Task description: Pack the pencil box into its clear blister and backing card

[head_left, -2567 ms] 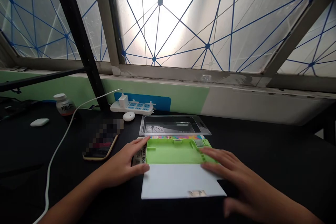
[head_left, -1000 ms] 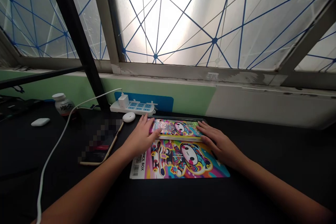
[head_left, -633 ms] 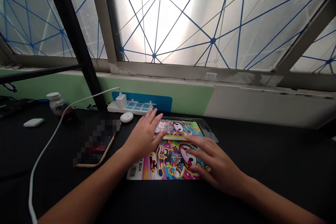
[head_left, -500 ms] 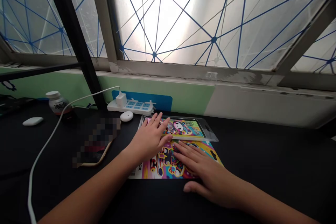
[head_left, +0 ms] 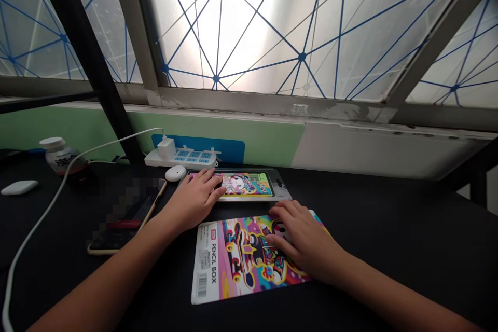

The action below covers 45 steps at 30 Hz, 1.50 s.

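My left hand lies flat over the left end of a small colourful cartoon-printed card, which sits in a transparent plastic blister tray. Nearer to me, my right hand rests with its fingers spread on a printed cardboard pencil box sleeve. That sleeve shows a skateboarding cartoon figure, a barcode and the words "PENCIL BOX". Neither hand grips anything, and the right hand hides the sleeve's right part.
A white power strip with a plugged-in charger and a round white case lie just behind the tray. To the left are a phone, a white cable, a bottle and a white oval case, all on a black tabletop.
The pencil box sleeve has slid toward me, away from the tray, under my right hand, and the small card now lies uncovered in the tray. The whole scene has shifted slightly left in view.
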Motion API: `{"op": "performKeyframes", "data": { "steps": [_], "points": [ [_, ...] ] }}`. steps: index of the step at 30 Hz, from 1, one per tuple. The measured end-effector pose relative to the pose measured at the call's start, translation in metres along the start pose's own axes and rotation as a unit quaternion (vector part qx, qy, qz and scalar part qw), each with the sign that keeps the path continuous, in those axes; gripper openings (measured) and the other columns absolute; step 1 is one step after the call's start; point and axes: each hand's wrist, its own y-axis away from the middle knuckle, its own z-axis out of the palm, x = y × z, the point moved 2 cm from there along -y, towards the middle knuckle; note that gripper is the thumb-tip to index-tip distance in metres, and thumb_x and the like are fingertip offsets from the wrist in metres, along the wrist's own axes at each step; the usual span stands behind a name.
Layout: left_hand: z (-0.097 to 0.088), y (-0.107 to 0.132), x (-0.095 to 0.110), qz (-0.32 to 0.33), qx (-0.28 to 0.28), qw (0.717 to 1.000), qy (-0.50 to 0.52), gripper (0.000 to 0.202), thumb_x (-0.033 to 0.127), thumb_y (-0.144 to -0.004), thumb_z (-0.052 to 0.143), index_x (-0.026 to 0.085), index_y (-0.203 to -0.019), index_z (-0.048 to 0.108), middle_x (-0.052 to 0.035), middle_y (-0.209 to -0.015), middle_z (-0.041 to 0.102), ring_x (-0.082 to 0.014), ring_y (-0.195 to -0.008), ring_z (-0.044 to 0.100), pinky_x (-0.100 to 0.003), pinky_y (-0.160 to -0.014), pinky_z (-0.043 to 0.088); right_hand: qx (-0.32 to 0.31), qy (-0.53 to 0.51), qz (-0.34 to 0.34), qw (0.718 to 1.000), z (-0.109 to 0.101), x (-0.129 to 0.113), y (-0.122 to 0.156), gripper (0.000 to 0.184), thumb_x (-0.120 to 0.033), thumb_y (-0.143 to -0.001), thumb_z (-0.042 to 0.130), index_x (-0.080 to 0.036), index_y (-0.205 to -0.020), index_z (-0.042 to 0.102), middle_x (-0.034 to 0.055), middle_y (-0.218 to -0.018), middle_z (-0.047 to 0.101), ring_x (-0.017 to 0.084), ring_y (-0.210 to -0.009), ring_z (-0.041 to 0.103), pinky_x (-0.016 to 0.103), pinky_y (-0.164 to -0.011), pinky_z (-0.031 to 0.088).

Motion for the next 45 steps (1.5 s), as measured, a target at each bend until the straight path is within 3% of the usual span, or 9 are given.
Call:
{"op": "performKeyframes", "data": {
  "steps": [4,9,14,17,20,25,29,35,45],
  "points": [
    [0.003,0.000,0.001,-0.001,-0.008,1.000,-0.011,0.053,0.053,-0.104,0.030,0.025,-0.141,0.056,-0.0111,-0.157,0.042,-0.0322,-0.148,0.033,-0.057,-0.114,0.030,0.001,0.010,0.024,1.000,0.003,-0.003,0.003,0.027,-0.048,-0.096,0.055,-0.021,-0.093,0.056,0.0096,-0.101,0.062,0.027,-0.089,0.057,0.043,-0.078,0.047],
    [0.004,-0.001,-0.002,-0.003,-0.016,1.000,-0.013,0.053,0.048,-0.103,0.032,0.030,-0.151,0.044,-0.0086,-0.159,0.040,-0.0339,-0.148,0.032,-0.059,-0.114,0.028,0.001,-0.040,0.081,0.996,-0.014,0.003,0.006,0.032,-0.055,-0.093,0.055,-0.024,-0.090,0.049,0.0025,-0.077,0.063,0.021,-0.068,0.057,0.033,-0.060,0.040],
    [-0.003,-0.001,-0.003,0.033,-0.011,0.999,0.011,0.046,0.040,-0.102,0.035,0.034,-0.142,0.057,-0.0046,-0.153,0.049,-0.0343,-0.142,0.041,-0.057,-0.112,0.033,-0.016,-0.101,0.149,0.984,-0.042,0.067,-0.003,0.039,-0.064,-0.090,0.054,-0.025,-0.083,0.056,0.0002,-0.067,0.066,0.018,-0.060,0.058,0.030,-0.054,0.039],
    [-0.008,-0.001,0.001,0.060,-0.007,0.997,0.049,0.041,0.045,-0.102,0.038,0.033,-0.130,0.066,-0.0032,-0.145,0.058,-0.0313,-0.134,0.049,-0.052,-0.109,0.039,-0.071,-0.103,0.199,0.972,-0.050,0.117,-0.007,0.047,-0.068,-0.088,0.052,-0.024,-0.075,0.063,0.0026,-0.072,0.070,0.021,-0.065,0.063,0.031,-0.055,0.042],
    [-0.012,0.000,0.007,0.076,0.006,0.995,0.066,0.038,0.051,-0.098,0.048,0.029,-0.117,0.072,-0.0051,-0.134,0.065,-0.0307,-0.125,0.055,-0.048,-0.103,0.044,-0.084,-0.097,0.217,0.968,-0.050,0.141,-0.006,0.050,-0.069,-0.086,0.054,-0.024,-0.070,0.065,0.0028,-0.067,0.069,0.022,-0.063,0.064,0.032,-0.054,0.044],
    [-0.013,0.002,0.011,0.096,0.016,0.994,0.059,0.042,0.056,-0.092,0.058,0.027,-0.121,0.066,-0.0071,-0.132,0.065,-0.0320,-0.121,0.054,-0.047,-0.101,0.045,-0.007,-0.104,0.194,0.976,-0.043,0.111,-0.008,0.043,-0.063,-0.090,0.053,-0.024,-0.103,0.065,0.0072,-0.105,0.074,0.025,-0.090,0.068,0.035,-0.074,0.052],
    [-0.013,0.004,0.011,0.096,-0.002,0.994,0.049,0.047,0.058,-0.094,0.054,0.028,-0.129,0.063,-0.0076,-0.136,0.061,-0.0326,-0.124,0.052,-0.048,-0.103,0.042,-0.001,-0.123,0.165,0.979,-0.036,0.086,-0.011,0.041,-0.060,-0.090,0.056,-0.024,-0.106,0.067,0.0068,-0.101,0.074,0.025,-0.087,0.066,0.035,-0.072,0.051],
    [-0.013,0.005,0.009,0.096,-0.015,0.994,0.044,0.048,0.059,-0.095,0.052,0.032,-0.133,0.062,-0.0072,-0.139,0.058,-0.0335,-0.125,0.050,-0.049,-0.103,0.041,-0.061,-0.149,0.175,0.971,-0.042,0.113,-0.009,0.047,-0.068,-0.086,0.055,-0.024,-0.092,0.070,0.0013,-0.073,0.068,0.019,-0.065,0.059,0.029,-0.055,0.042],
    [-0.012,0.005,0.008,0.108,-0.018,0.993,0.033,0.045,0.058,-0.096,0.050,0.033,-0.131,0.063,-0.0066,-0.139,0.058,-0.0343,-0.124,0.050,-0.048,-0.101,0.042,-0.057,-0.141,0.203,0.967,-0.065,0.140,-0.005,0.047,-0.067,-0.077,0.067,-0.023,-0.091,0.073,-0.0001,-0.069,0.065,0.018,-0.062,0.057,0.028,-0.053,0.039]
  ]
}}
